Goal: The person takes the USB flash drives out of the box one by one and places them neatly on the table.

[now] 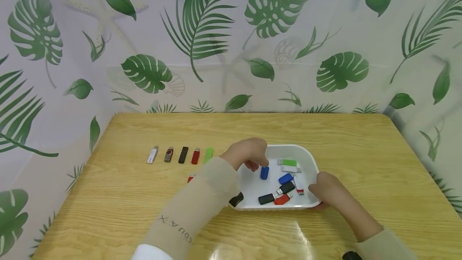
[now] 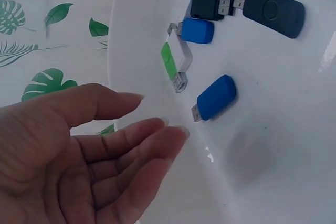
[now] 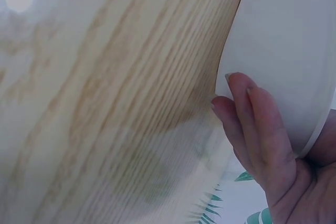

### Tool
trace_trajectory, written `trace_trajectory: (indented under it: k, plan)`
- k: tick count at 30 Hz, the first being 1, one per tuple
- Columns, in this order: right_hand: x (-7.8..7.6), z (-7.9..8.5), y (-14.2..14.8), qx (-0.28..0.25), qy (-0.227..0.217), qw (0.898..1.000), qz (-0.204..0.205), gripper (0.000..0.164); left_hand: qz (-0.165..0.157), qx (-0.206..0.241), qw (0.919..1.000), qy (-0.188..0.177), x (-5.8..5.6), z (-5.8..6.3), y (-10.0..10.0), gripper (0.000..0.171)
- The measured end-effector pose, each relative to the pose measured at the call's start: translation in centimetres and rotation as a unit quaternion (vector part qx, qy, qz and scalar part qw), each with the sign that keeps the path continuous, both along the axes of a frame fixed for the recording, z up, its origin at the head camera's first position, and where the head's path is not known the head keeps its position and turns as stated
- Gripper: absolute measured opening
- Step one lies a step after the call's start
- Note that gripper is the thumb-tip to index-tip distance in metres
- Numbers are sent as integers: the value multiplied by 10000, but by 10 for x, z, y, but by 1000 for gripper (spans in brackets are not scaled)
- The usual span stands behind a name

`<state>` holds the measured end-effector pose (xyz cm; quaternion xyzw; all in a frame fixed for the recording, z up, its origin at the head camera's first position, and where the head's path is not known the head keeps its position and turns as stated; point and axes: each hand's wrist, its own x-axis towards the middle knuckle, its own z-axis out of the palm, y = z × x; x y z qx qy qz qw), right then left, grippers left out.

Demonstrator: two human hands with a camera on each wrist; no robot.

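Observation:
A white plastic tray (image 1: 252,208) holds several USB flash drives: blue, black, red, white and green. My left hand (image 1: 250,153) reaches over its left side. In the left wrist view, that hand (image 2: 100,156) has loosely bent fingers, thumb apart from fingertips, with nothing between them. Just beyond the fingertips lies a blue USB flash drive (image 2: 218,98), not touched. A second blue drive (image 2: 197,30) lies by a green-and-white pair. My right hand (image 1: 330,189) grips the tray's right end. In the right wrist view, this hand's fingers (image 3: 268,129) lie against the outer wall, thumb at the rim.
On the wooden table (image 1: 108,212), left of the tray, a row of drives includes a white one (image 1: 152,154), a brown-red one (image 1: 168,154), a black one (image 1: 183,155), a red one (image 1: 195,156) and a green one (image 1: 208,155). Another red drive (image 1: 191,177) is partly hidden by my left sleeve.

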<state>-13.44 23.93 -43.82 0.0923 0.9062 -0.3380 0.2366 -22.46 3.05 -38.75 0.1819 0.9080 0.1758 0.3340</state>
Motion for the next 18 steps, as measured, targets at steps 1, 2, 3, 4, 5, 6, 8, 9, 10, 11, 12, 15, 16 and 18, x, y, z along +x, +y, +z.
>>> trace_trajectory:
  k: [1, 2, 3, 4, 5, 6, 8, 9, 10, 11, 12, 15, 16, 18]
  plan:
    - [0, 0, 0, 0, 1, 10000, 5, 25, 27, -7, 10000, -1, -1, -3, 1, 15]
    - [0, 0, 1, -3, 4, 10000, 14, 25, 49, -12, 10000, 5, -1, -6, 2, 16]
    - [-1, -1, 1, 3, 6, 10000, 13, 26, 69, -6, 10000, -2, -2, -9, 3, 18]
    - [-1, -1, 1, 14, 8, 10000, 10, 26, 106, -4, 9999, -27, -1, -11, 5, 19]
    - [-1, -2, 1, 21, -8, 10000, -3, 27, 117, 9, 9999, -54, -1, -13, 6, 20]
    - [-1, -3, 1, 24, -17, 10000, 3, 27, 134, 9, 9999, -81, -1, -15, 7, 20]
    - [0, -4, 0, 28, -50, 10000, -19, 27, 124, -25, 9999, -90, -1, -18, 9, 21]
    - [0, -5, 0, 26, -75, 10000, -42, 27, 114, -56, 9999, -90, -1, -20, 10, 21]
    - [1, -5, 0, 25, -94, 9999, -50, 27, 95, -111, 9999, -63, 0, -21, 11, 21]
    - [1, -5, -1, 21, -119, 9999, -60, 27, 43, -179, 9998, -17, 0, -22, 12, 21]
    - [1, -5, -1, 39, -122, 9999, -48, 27, 17, -226, 9997, 36, 0, -22, 13, 21]
    - [0, -3, -1, 91, -67, 9999, -1, 26, -114, -334, 9991, 219, 0, -22, 17, 22]
    - [0, -2, 0, 124, -41, 9999, 26, 26, -169, -380, 9988, 272, 0, -22, 18, 22]
    - [0, -1, 0, 156, 22, 9999, 68, 26, -283, -452, 9978, 384, 0, -22, 21, 22]
